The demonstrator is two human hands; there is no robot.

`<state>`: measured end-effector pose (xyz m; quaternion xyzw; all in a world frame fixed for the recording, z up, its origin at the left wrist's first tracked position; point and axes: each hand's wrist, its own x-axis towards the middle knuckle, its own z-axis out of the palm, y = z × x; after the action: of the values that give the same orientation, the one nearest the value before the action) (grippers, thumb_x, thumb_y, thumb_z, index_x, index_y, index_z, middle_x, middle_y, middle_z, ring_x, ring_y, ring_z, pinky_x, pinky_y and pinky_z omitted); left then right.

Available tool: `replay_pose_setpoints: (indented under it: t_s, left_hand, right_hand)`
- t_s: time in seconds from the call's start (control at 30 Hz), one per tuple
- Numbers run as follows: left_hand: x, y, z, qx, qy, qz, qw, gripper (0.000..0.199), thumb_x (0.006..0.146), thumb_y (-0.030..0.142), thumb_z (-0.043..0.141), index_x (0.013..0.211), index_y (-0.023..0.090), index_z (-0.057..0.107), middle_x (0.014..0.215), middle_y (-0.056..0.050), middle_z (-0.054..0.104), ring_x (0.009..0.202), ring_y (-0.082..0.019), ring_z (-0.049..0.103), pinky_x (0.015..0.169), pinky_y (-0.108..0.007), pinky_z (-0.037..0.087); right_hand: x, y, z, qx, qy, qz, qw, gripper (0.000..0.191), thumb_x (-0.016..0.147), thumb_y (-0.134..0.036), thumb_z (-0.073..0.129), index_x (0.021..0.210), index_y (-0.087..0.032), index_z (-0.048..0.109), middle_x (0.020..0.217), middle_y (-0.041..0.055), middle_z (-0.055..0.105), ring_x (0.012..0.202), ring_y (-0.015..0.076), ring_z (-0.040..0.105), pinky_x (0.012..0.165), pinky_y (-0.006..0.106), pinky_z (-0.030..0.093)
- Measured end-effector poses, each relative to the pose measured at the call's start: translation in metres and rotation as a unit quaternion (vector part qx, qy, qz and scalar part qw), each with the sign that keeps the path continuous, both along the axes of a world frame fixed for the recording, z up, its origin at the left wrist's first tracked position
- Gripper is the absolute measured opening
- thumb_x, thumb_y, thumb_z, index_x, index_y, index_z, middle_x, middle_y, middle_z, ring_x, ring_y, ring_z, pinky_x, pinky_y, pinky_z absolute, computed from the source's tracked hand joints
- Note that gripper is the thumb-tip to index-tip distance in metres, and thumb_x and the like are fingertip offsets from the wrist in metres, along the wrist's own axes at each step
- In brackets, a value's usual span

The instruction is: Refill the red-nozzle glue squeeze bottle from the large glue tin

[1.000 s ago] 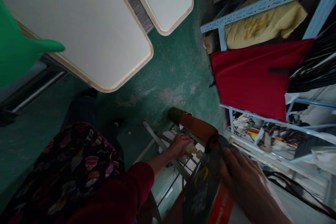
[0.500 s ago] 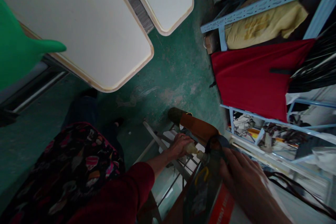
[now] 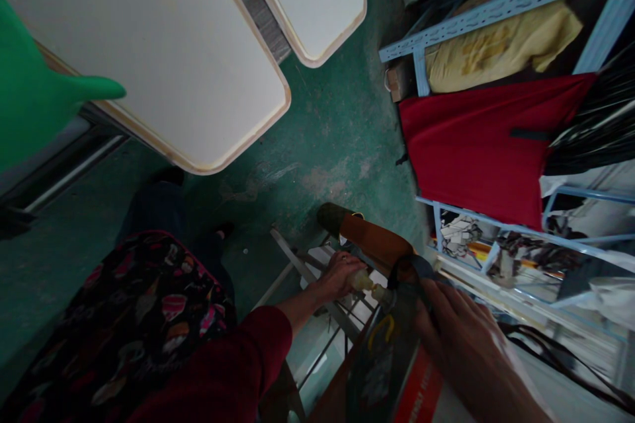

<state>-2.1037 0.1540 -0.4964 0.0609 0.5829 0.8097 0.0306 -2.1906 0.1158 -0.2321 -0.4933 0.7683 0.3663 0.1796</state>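
At lower centre my left hand [image 3: 342,274], at the end of a red sleeve, has its fingers closed round a yellowish, translucent knob-like piece [image 3: 363,279] with a narrow neck. That piece meets a dark case [image 3: 380,350], which carries a yellow mark and a red lettered label [image 3: 421,386]. My right hand [image 3: 456,324] comes from the lower right, fingers curled over the upper edge of this case. Beside its fingertips a dark strap [image 3: 421,268] loops round. An orange-brown tube-like thing [image 3: 380,241] with a dark end lies just above both hands. Its kind is unclear.
White-topped tables [image 3: 173,46] stand at upper left, a green object [image 3: 30,92] at the left edge. Blue shelving [image 3: 501,10] on the right bears a yellow sack [image 3: 501,46] and red cloth [image 3: 486,145]. A metal frame [image 3: 297,261] stands below my left hand. A patterned apron [image 3: 149,304] covers my body.
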Motion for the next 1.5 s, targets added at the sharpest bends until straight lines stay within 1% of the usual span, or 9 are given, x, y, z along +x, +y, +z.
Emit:
replay_pose_setpoints:
  t_s: [0.23, 0.47, 0.57, 0.73, 1.07, 1.17, 1.33, 1.37, 1.5]
  left_hand:
    - [0.000, 0.002, 0.000, -0.012, -0.013, 0.001, 1.000, 0.050, 0.066, 0.035, 0.063, 0.113, 0.018, 0.057, 0.113, -0.006, 0.060, 0.109, -0.025, 0.047, 0.096, -0.038, 0.032]
    - [0.001, 0.001, 0.001, 0.004, -0.013, 0.018, 1.000, 0.049, 0.069, 0.037, 0.059, 0.114, 0.018, 0.057, 0.115, -0.008, 0.060, 0.110, -0.026, 0.047, 0.096, -0.039, 0.032]
    - [0.002, 0.001, 0.001, 0.002, -0.007, 0.021, 1.000, 0.047, 0.071, 0.038, 0.057, 0.113, 0.018, 0.058, 0.115, -0.008, 0.060, 0.109, -0.026, 0.047, 0.096, -0.040, 0.032]
    - [0.002, 0.004, 0.001, 0.003, -0.009, 0.021, 1.000, 0.049, 0.068, 0.037, 0.060, 0.112, 0.017, 0.058, 0.114, -0.008, 0.060, 0.109, -0.026, 0.047, 0.096, -0.040, 0.032]
    - [-0.001, -0.003, 0.003, -0.001, -0.007, 0.002, 1.000, 0.048, 0.069, 0.035, 0.059, 0.114, 0.018, 0.056, 0.115, -0.006, 0.059, 0.108, -0.025, 0.047, 0.097, -0.038, 0.031]
    - [-0.001, -0.004, 0.003, -0.001, -0.009, 0.001, 1.000, 0.047, 0.068, 0.031, 0.060, 0.113, 0.018, 0.057, 0.114, -0.007, 0.060, 0.109, -0.025, 0.047, 0.097, -0.038, 0.030]
    - [0.000, -0.003, 0.002, 0.005, -0.005, -0.001, 1.000, 0.051, 0.066, 0.028, 0.062, 0.115, 0.018, 0.055, 0.117, -0.007, 0.059, 0.111, -0.025, 0.046, 0.098, -0.039, 0.030]
    - [0.001, -0.002, 0.002, 0.002, -0.006, -0.005, 1.000, 0.051, 0.066, 0.029, 0.062, 0.116, 0.019, 0.055, 0.117, -0.007, 0.058, 0.112, -0.025, 0.046, 0.099, -0.039, 0.030]
    - [0.001, -0.001, 0.001, -0.008, -0.012, -0.004, 1.000, 0.053, 0.066, 0.032, 0.062, 0.117, 0.019, 0.055, 0.117, -0.005, 0.058, 0.112, -0.026, 0.045, 0.099, -0.039, 0.031]
  right_hand:
    - [0.000, -0.004, -0.001, 0.002, 0.009, 0.001, 1.000, 0.023, 0.089, -0.026, 0.037, 0.105, -0.015, 0.048, 0.092, 0.0092, 0.063, 0.076, 0.0201, 0.061, 0.060, 0.031, 0.046]
    - [0.000, -0.004, 0.001, -0.003, -0.004, 0.008, 1.000, 0.023, 0.089, -0.026, 0.035, 0.106, -0.018, 0.048, 0.097, 0.0086, 0.063, 0.082, 0.0213, 0.061, 0.061, 0.031, 0.046]
    - [-0.001, -0.002, 0.000, -0.010, 0.008, -0.003, 1.000, 0.027, 0.090, -0.028, 0.035, 0.109, -0.014, 0.048, 0.094, 0.0094, 0.063, 0.079, 0.0206, 0.060, 0.061, 0.030, 0.047]
    - [-0.001, -0.003, 0.000, 0.005, -0.001, 0.026, 1.000, 0.025, 0.089, -0.025, 0.035, 0.107, -0.013, 0.049, 0.094, 0.0100, 0.063, 0.081, 0.0215, 0.060, 0.063, 0.031, 0.048]
    - [-0.001, -0.004, 0.001, 0.002, 0.003, 0.003, 1.000, 0.026, 0.089, -0.026, 0.036, 0.107, -0.012, 0.049, 0.090, 0.0092, 0.063, 0.078, 0.0199, 0.061, 0.062, 0.030, 0.048]
    - [-0.002, -0.001, 0.001, 0.005, 0.009, 0.024, 1.000, 0.027, 0.088, -0.025, 0.037, 0.108, -0.012, 0.049, 0.094, 0.0104, 0.062, 0.081, 0.0205, 0.060, 0.063, 0.030, 0.048]
    - [-0.003, 0.005, 0.001, 0.066, -0.031, 0.122, 0.990, 0.019, 0.083, -0.017, 0.040, 0.097, -0.018, 0.053, 0.104, 0.0132, 0.060, 0.087, 0.0262, 0.059, 0.062, 0.033, 0.047]
    - [-0.003, 0.005, 0.000, 0.064, -0.034, 0.120, 0.990, 0.019, 0.084, -0.017, 0.040, 0.098, -0.018, 0.053, 0.104, 0.0134, 0.060, 0.086, 0.0259, 0.059, 0.061, 0.033, 0.046]
    - [-0.002, 0.006, 0.000, 0.034, -0.005, 0.038, 0.999, 0.022, 0.087, -0.024, 0.039, 0.105, -0.018, 0.051, 0.098, 0.0096, 0.061, 0.083, 0.0214, 0.059, 0.063, 0.031, 0.046]
